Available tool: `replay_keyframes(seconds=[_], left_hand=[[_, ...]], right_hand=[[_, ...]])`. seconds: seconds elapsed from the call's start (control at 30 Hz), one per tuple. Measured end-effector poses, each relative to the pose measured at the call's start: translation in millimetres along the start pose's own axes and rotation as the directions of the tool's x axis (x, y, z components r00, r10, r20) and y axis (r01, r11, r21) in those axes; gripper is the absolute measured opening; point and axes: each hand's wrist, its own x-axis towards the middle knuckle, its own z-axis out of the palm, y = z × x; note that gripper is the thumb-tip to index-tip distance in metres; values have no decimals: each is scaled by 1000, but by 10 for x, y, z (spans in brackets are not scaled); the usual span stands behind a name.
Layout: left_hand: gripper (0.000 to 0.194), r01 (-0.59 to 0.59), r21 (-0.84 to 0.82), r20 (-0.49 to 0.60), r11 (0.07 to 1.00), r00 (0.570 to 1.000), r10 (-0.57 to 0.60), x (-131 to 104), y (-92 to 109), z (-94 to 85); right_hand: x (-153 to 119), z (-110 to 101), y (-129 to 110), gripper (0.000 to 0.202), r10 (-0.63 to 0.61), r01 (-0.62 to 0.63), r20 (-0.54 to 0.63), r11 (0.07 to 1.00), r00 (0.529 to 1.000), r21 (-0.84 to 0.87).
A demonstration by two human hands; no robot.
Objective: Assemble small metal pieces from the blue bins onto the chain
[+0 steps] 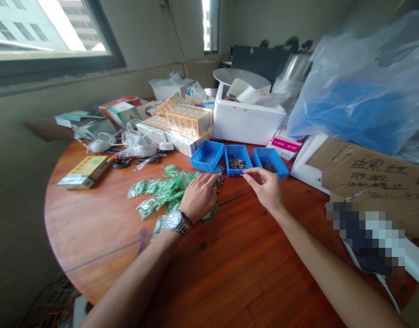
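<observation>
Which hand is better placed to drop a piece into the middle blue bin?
Probably the right hand: its fingertips sit at the front edge of the middle blue bin. The left hand rests on the small dark parts, farther left.

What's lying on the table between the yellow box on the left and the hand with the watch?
In the head view, a heap of small green packets lies between the yellow box and the left hand, which rests on the heap's right edge.

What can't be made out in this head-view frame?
- Small dark parts in the middle blue bin and right blue bin: too small to identify.
- Pile under the left hand: partly covered by its fingers.
- Right hand grip: any pinched item is too small to see.
- Pixelated patch: blurred.
</observation>
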Motion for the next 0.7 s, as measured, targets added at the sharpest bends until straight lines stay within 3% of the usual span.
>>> replay_keyframes(seconds=[0.17, 0.27, 0.37, 0.43, 0.57, 0.7], left_hand=[[44, 16, 8, 14, 1000, 1000, -16, 13, -6, -18], [47, 31, 13, 18, 999, 999, -32, 19, -7, -25], [48, 35, 9, 12, 999, 999, -35, 19, -5, -21], [48, 31, 3, 11, 1000, 999, -31, 17, -1, -14], [47, 30, 0, 12, 1000, 999, -30, 15, 8, -9], [45, 29, 10, 13, 1000, 999, -29, 16, 9, -15]], right_hand=[[552, 57, 92, 13, -171, 165, -1, 957, 985, -239], [654, 99, 116, 14, -204, 209, 50, 917, 978, -340], [475, 163, 57, 15, -286, 303, 102, 867, 953, -397], [262, 235, 6, 13, -297, 335, 159, 878, 942, -342], [-91, 421, 14, 11, -157, 254, 340, 931, 927, -262], [-186, 563, 128, 10, -54, 187, 370, 923, 927, -335]])
